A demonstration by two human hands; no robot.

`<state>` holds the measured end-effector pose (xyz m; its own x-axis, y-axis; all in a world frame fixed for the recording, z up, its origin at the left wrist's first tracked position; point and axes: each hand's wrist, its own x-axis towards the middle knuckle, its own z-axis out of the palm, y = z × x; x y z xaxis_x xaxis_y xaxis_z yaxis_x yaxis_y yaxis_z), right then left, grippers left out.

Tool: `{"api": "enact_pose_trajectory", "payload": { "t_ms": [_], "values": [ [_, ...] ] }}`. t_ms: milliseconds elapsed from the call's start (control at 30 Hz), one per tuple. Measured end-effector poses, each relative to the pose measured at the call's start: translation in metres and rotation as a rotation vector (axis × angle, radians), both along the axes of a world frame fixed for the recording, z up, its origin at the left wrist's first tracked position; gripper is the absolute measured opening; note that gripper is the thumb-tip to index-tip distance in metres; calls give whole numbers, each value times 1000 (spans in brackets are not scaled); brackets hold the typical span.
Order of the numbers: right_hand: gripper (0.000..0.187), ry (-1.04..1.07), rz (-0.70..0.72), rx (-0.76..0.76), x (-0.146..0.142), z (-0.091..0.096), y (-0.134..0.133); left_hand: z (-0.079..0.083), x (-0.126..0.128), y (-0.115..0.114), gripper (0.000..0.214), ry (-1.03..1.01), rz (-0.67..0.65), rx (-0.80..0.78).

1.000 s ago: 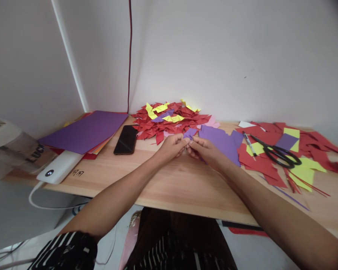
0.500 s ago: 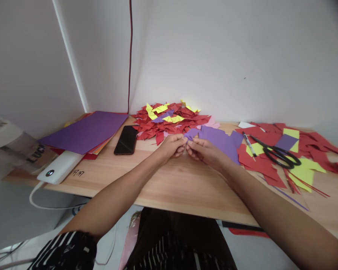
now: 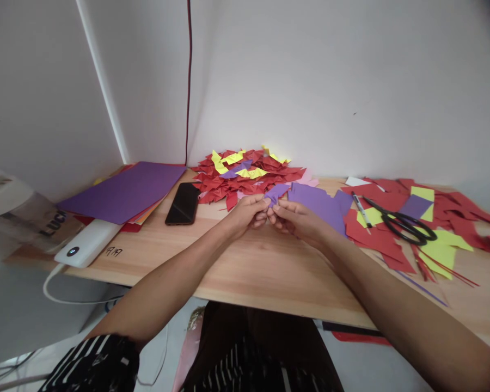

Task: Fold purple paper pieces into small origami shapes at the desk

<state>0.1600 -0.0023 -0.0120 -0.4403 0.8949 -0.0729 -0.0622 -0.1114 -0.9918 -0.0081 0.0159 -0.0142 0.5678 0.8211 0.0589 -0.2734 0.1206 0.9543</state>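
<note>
Wooden table [image 3: 245, 272] against a white wall. The left hand [image 3: 247, 212] and right hand [image 3: 296, 218] meet at table centre, both pinching a small purple piece [image 3: 276, 191] by the fingertips, just above the table. From the hands, a heap [image 3: 245, 177] of folded pieces lies at 12 o'clock, a phone [image 3: 182, 202] at 9 o'clock and scissors [image 3: 404, 226] at 3 o'clock. A crisp fold probably needs the edges aligned before the crease is pressed. No container is in view, and the folded pieces lie loose.

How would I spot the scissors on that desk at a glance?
Start at the wooden desk and go to its right end, where red and yellow paper scraps lie. The scissors rest on them, right of a pen; only they have black loop handles.
</note>
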Motion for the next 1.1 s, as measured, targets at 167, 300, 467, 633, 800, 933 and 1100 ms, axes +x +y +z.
{"api": "enact_pose_trajectory", "payload": {
  "t_ms": [167,300,467,633,800,933,1100],
  "values": [
    [40,-20,-41,40,-1,-7,2,-3,3,-1,30,61,63,64],
    [40,-56,-37,51,1,-4,1,-1,1,-1,30,27,1,44],
    [40,-69,-1,18,4,3,0,3,-5,1,30,31,-70,38],
    [48,-90,-65,-78,11,1,9,10,-14,3,35,144,-110,24],
    [42,-43,-204,1,17,-3,15,17,-19,4,42,287,-155,99],
    [38,-79,-218,103,19,-3,14,18,-22,9,42,381,-20,169],
    [35,-179,-277,170,22,-2,15,19,-26,15,43,335,117,271]
  ]
}}
